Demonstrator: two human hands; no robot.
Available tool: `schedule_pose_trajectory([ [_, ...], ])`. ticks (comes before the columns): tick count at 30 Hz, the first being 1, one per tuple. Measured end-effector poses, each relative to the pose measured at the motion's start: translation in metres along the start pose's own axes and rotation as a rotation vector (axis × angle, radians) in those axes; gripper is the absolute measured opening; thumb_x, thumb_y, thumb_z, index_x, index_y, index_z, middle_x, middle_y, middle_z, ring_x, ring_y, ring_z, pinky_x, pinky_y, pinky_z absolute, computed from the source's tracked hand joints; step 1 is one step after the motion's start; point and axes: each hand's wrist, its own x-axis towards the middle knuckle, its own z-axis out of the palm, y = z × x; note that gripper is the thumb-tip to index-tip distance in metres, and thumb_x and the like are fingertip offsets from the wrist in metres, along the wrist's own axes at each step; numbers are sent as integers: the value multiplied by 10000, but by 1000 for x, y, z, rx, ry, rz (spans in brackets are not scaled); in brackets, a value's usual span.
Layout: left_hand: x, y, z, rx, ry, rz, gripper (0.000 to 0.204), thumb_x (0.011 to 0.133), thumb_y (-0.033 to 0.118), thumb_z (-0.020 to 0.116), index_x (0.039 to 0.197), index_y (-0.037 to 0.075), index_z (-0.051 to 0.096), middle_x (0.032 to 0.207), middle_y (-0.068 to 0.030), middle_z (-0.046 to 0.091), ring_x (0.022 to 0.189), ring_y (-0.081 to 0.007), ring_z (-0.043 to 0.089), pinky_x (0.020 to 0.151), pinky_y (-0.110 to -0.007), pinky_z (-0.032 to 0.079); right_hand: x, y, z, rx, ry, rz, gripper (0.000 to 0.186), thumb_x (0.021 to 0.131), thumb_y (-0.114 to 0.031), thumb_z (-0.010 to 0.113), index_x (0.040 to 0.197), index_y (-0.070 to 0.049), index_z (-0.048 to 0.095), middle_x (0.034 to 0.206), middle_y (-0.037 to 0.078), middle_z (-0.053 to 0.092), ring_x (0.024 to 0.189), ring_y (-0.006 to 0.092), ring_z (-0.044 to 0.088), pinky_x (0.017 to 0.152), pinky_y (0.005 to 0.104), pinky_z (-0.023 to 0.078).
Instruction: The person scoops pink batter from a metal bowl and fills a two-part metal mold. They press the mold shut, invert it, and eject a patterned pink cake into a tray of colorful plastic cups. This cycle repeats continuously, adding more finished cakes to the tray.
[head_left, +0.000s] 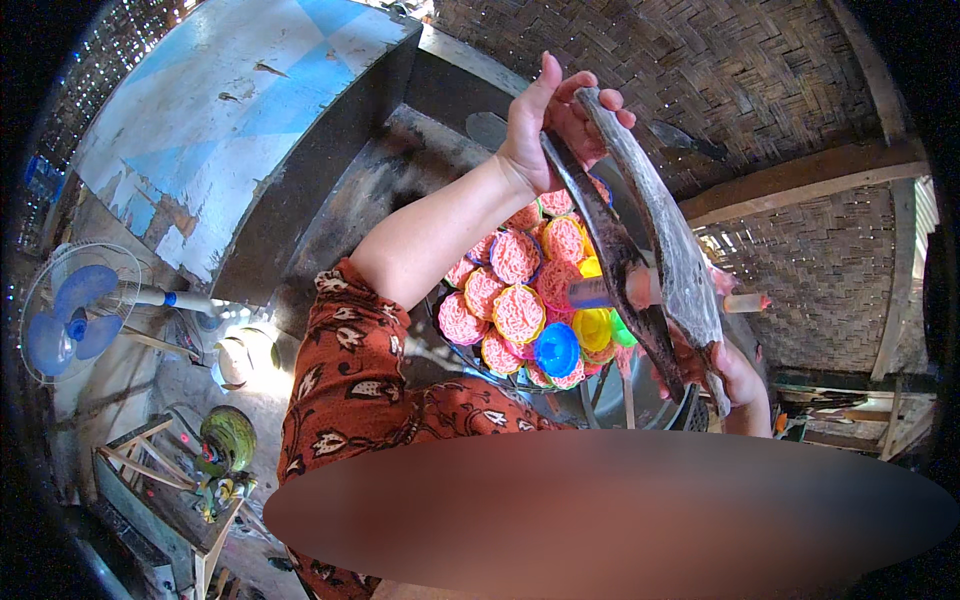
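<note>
Standing well out to the left of the left hand, a white-caged fan with blue blades is facing the room. Nearer, just below the left forearm, pink noodle nests are filling small plastic cups; a blue cup and a yellow cup are sitting between the two hands. The person's left hand is curling its fingers round the far ends of a wooden press, whose dark bar and pale grey bar are lying side by side with a gap between. Its long axis is slanting from the left hand, farther from the body, down to the right hand. Across that gap a clear cylinder is pointing its left end over the nests, lying nearer the right hand. Farthest right, the right hand is gripping the press's near ends, partly hidden behind the bars.
</note>
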Motion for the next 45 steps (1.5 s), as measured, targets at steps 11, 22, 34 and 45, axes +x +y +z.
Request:
schedule_pose_trajectory([
  [11,-6,17,14,96,1,23,382,794,567,506,818,196,596,827,-37,577,855,-246,584,571,-354,484,11,-8,21,-54,109,-73,814,653,-652,580,1051,56,530,860,133,605,717,204,601,597,312,496],
  [22,9,3,53,111,-132,-95,545,776,652,433,965,167,595,865,-24,548,916,-252,564,697,-420,500,-24,17,29,101,75,-121,953,657,-748,486,1198,34,423,1026,155,566,882,235,579,754,351,476],
  [34,64,-50,55,150,-185,-201,653,785,637,425,1191,126,457,780,-26,526,802,-224,530,899,-425,387,-20,45,1,326,236,-115,1005,728,-781,223,1292,44,324,1135,162,525,902,267,562,737,392,464],
  [45,45,-46,5,118,19,-145,489,833,554,439,1061,138,555,636,9,487,669,-198,523,735,-393,443,5,50,-15,179,140,-53,707,847,-647,207,1159,-62,455,963,138,570,767,249,595,625,362,488],
])
